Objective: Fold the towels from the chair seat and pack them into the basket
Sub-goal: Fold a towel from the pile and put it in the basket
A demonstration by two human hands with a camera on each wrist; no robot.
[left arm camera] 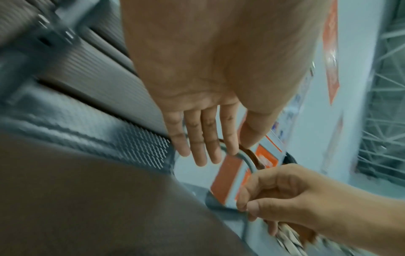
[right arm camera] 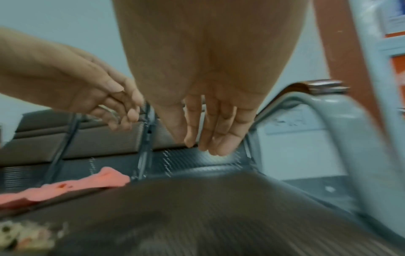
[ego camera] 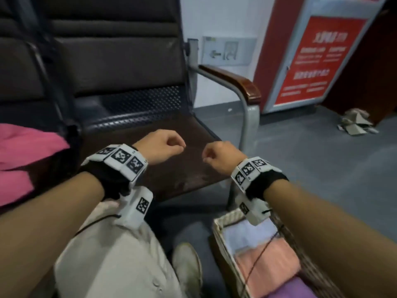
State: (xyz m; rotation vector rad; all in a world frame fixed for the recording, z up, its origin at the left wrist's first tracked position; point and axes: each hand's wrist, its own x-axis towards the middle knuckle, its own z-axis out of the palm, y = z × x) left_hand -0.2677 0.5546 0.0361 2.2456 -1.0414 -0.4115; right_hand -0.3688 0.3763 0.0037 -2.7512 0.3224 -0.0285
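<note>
Pink cloth, one rumpled towel (ego camera: 23, 155), lies at the left edge of the head view on the neighbouring seat, cut off by the frame so its full extent cannot be judged; in the right wrist view it shows as a blurred pink strip at lower left. Dark brown and bare, the chair seat (ego camera: 178, 151) fills the middle of the head view.

Two hands hover above that seat, near each other but apart. From the head view the left hand (ego camera: 160, 148) and the right hand (ego camera: 223, 157) look loosely curled, their fingers hidden behind the knuckles. The wrist views settle it: the left hand's fingers (left arm camera: 197, 138) are stretched out and hold nothing, and the right hand's fingers (right arm camera: 219, 131) hang straight and slack, also holding nothing.

At the lower right of the head view stands one woven basket (ego camera: 219, 231), partly covered by the right forearm and cut off by the bottom edge. Inside, three folded towels can be counted: a white one (ego camera: 245, 237), a salmon-pink one (ego camera: 270, 263) and a purple one (ego camera: 294, 291), the last only partly in frame. Motion blur softens all three views, and the lettering on the red sign (ego camera: 315, 59) at upper right cannot be read.
</note>
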